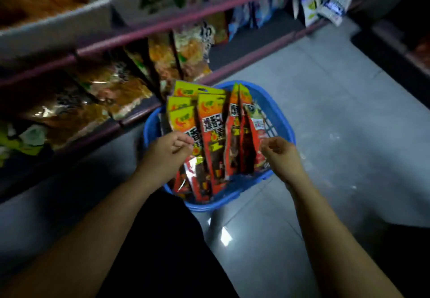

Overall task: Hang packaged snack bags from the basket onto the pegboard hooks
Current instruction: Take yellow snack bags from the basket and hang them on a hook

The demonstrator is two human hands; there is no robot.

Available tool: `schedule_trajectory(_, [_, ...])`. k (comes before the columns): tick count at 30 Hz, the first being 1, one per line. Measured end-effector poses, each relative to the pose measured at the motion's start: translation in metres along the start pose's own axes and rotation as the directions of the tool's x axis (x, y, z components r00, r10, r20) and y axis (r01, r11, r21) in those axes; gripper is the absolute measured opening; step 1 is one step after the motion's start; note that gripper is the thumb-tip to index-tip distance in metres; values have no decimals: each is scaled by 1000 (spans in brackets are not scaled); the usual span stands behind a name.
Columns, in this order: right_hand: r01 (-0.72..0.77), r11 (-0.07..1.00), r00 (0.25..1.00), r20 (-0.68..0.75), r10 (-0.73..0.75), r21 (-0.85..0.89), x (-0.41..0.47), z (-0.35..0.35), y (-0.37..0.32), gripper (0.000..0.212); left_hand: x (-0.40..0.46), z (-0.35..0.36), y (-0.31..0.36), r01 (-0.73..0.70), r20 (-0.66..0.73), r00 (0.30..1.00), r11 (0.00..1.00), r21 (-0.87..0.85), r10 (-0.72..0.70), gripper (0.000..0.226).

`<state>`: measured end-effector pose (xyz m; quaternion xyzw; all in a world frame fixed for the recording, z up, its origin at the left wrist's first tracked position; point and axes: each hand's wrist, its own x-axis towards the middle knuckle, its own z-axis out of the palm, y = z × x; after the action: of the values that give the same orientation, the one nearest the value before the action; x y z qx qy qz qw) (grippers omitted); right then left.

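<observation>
Below, left hand [168,152] and right hand [280,155], fingers loosely curled and holding nothing, hover over snack bags [210,134] upright in blue basket [285,130].

The scene is dim, with the corners falling near black. The brightest zone is around the basket [282,120]: the bags [210,120] inside it show saturated yellow and red, and their foil gives small glints. On the floor [337,102] just below the basket lies a sharp white glare patch; beyond the basket the tiles look evenly grey. Left of the basket, the shelf [149,30] and its packets are smeared by blur, their print unreadable. The shelf rails bow with wide-angle distortion. Both forearms near the bottom edge are soft and shadowed.
</observation>
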<state>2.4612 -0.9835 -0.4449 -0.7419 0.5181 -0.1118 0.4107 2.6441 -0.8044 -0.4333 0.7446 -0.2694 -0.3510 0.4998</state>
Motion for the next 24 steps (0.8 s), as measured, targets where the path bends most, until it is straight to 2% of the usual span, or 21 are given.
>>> schedule_trajectory(1, [-28, 998, 1000, -8, 28, -58, 10, 2, 10, 9, 8, 9, -5, 11, 0, 1000, 1000, 21, -11, 28])
schedule_trajectory(3, [-60, 988, 998, 7, 62, -140, 28, 10, 22, 32, 24, 25, -10, 10, -5, 1000, 996, 92, -9, 22])
schedule_trajectory(6, [-41, 969, 998, 35, 51, -245, 50, 26, 35, 55, 44, 45, -12, -37, 11, 999, 985, 167, 36, 14])
schedule_trajectory(8, [-60, 956, 996, 42, 75, -286, 60, 37, 44, 58, 55, 55, -9, -77, 23, 997, 975, 210, 74, 12])
schedule_trajectory(10, [-63, 928, 997, 25, 77, -368, 64, 45, 49, 46, 63, 62, -6, -104, 38, 995, 969, 226, 98, 10])
schedule_trajectory(12, [-15, 900, 998, -56, -11, -437, 61, 48, 49, 32, 70, 69, -3, -116, 49, 993, 966, 231, 108, 10])
schedule_trajectory(14, [49, 900, 985, -128, -115, -434, 54, 50, 44, 28, 74, 77, -1, -92, 77, 994, 973, 209, 78, 9])
schedule_trajectory(16, [128, 901, 970, -138, -201, -415, 43, 52, 34, 33, 77, 89, 2, -16, 111, 994, 989, 146, -1, 16])
schedule_trajectory(18, [232, 879, 947, -109, -302, -416, 27, 60, 20, 44, 78, 98, 7, 84, 132, 988, 996, -4, -83, 24])
schedule_trajectory(20, [323, 845, 925, -48, -377, -426, 13, 71, 11, 57, 81, 99, 6, 106, 60, 993, 993, -47, -103, 20])
schedule_trajectory(22, [370, 897, 927, 43, -372, -241, 11, 72, 9, 58, 85, 89, -1, 156, -104, 983, 987, 46, -150, 11])
schedule_trajectory(24, [312, 948, 947, 58, -315, 63, 25, 61, 16, 39, 88, 77, -7, 244, -221, 948, 969, 34, -231, 8])
